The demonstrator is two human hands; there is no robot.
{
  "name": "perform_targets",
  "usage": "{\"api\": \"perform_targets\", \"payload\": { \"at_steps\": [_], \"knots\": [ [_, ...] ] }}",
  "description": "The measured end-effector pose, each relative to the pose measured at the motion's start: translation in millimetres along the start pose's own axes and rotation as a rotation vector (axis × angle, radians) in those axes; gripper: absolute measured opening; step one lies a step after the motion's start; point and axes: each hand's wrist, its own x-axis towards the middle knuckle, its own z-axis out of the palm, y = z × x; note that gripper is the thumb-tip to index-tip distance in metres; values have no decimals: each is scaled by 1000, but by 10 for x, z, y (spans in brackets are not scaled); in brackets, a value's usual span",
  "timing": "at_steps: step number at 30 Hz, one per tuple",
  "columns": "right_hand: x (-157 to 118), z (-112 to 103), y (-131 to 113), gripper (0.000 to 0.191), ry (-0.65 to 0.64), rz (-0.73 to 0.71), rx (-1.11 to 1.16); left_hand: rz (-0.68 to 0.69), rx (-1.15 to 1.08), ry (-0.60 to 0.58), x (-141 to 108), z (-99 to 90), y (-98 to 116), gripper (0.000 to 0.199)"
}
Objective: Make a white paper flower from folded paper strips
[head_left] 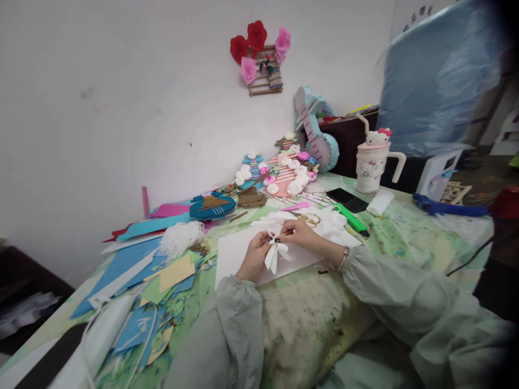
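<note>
A white paper flower (274, 256), its petals hanging downward, is between my two hands in front of me. My left hand (256, 253) pinches it from the left near its narrow top. My right hand (302, 236) has its fingers pressed together at the same narrow part, touching the flower. Under both hands lies a white sheet (233, 251). Just beyond the right hand, gold-handled scissors (311, 219) rest on loose white paper pieces (334, 226).
A green utility knife (352, 219), a black phone (346, 200) and a white tumbler (370, 167) are on the right. To the left are white string (182, 240), coloured sheets (121, 270) and paper scraps. Decorated crafts (287, 170) stand against the wall.
</note>
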Motion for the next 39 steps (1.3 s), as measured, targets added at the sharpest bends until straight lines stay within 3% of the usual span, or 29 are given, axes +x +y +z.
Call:
{"api": "perform_targets", "payload": {
  "at_steps": [39],
  "knots": [
    [-12, 3, -29, 28, 5, -22, -18, -1, 13, -5, -21, 21, 27, 38]
  ]
}}
